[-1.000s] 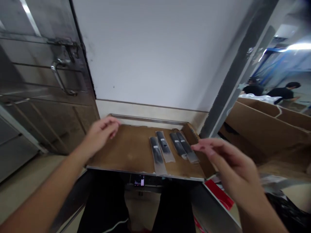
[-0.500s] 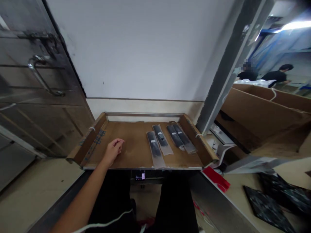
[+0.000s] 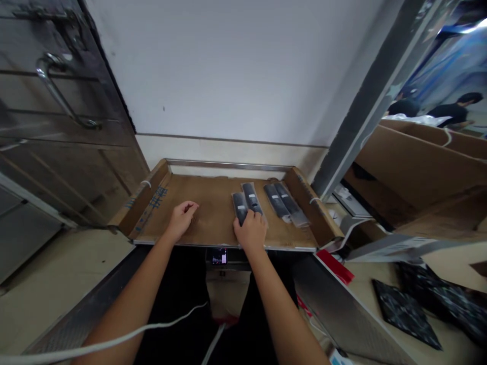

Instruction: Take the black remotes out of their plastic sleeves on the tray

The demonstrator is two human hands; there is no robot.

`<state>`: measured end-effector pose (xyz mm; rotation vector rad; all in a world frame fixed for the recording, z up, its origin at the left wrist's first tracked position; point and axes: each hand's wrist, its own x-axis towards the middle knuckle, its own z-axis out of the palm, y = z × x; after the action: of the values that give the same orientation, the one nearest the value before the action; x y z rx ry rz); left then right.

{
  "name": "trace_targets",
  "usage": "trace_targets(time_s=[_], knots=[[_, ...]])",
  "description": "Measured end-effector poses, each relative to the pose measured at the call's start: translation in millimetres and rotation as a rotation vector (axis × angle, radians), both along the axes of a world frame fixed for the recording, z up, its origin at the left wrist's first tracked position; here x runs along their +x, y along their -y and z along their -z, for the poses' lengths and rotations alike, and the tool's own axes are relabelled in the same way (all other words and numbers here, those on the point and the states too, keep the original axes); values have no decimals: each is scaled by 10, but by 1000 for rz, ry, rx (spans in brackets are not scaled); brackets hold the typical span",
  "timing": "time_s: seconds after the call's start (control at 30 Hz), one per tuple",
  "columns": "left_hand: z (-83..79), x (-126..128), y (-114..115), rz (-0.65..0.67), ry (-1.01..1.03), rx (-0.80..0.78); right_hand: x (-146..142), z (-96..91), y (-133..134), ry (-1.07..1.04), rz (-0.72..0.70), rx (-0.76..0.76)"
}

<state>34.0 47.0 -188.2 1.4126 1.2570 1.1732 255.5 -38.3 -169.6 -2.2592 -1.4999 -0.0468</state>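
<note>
Since half a second ago the right hand (image 3: 251, 230) has come into view and settled on the near ends of two bagged black strips (image 3: 245, 203) at the middle of the cardboard tray (image 3: 152, 203) — whether its fingers pinch them, I cannot tell. Two more bagged strips (image 3: 285, 203) lie just to the right, untouched — four in all. Left of these, the left hand (image 3: 181, 219) rests loosely curled on the tray floor, holding nothing. One small lit screen (image 3: 218, 256) sits under the tray's near edge.
</note>
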Motion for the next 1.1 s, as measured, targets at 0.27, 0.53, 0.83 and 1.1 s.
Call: trace_targets(time_s=[0.27,0.53,0.83,1.1], knots=[[-33,26,9,7,56,-52,205,-338,-125,-117,-65,-290],[-78,164,-72,82,112,-103,12,-162,-277,-868,-462,-83],[-44,788,-350,119,275,-132,63,10,-309,-1328,-646,-149],[20,653,-361,16,279,-90,123,13,-338,-1357,-695,-289]])
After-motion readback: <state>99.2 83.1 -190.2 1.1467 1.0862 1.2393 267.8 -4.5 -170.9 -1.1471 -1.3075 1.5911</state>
